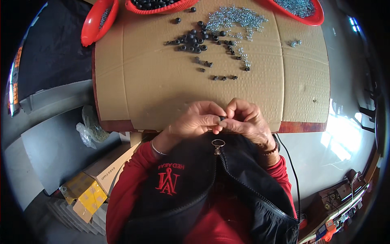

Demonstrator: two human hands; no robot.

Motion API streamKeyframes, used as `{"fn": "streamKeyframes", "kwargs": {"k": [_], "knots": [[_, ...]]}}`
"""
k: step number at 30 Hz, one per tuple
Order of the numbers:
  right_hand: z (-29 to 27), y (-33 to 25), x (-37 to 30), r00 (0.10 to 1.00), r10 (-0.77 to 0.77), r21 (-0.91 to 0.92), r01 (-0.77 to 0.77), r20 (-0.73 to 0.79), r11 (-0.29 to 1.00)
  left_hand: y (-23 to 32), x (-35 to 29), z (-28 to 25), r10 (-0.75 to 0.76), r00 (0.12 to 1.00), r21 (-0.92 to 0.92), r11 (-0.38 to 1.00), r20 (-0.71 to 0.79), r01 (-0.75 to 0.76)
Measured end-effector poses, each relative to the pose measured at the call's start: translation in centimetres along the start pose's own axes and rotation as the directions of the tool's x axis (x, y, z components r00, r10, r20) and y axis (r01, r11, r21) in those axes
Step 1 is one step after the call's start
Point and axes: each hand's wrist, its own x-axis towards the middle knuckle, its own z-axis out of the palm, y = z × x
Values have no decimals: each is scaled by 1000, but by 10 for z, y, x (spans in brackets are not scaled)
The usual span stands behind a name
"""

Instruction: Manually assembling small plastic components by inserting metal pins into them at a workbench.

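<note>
My left hand and my right hand meet at the near edge of the cardboard. Both are closed in a fingertip pinch around a small round black part; the fingers cover most of it. Whether a second tiny piece sits in the right fingertips is hidden. Farther off lies a loose group of round black bead-like parts, some showing a hole. Smaller, angular black pieces form a short row nearer to me. Behind and to the right spreads a pile of tiny shiny silver pieces.
Cardboard covers the table. Along the far side stand a red basket of black parts and red trays at left and right holding silver pieces. A cardboard box is at lower left; a black cable hangs at right.
</note>
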Motion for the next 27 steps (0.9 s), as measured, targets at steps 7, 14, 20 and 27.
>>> {"fn": "streamKeyframes", "kwargs": {"k": [7,14,20,27], "knots": [[-7,6,18,712,-662,-849,184,-233,496,-9,3,-18,114,990,-275,957,81,-87],[-17,10,49,621,-784,-999,33,25,-6,0,6,-21,141,990,-215,966,-25,-143],[-14,0,41,640,-758,-933,184,-127,311,12,8,-15,178,984,-250,952,-27,-179],[6,-15,19,861,-407,-163,373,-307,913,17,6,1,189,981,-172,966,-52,-195]]}}
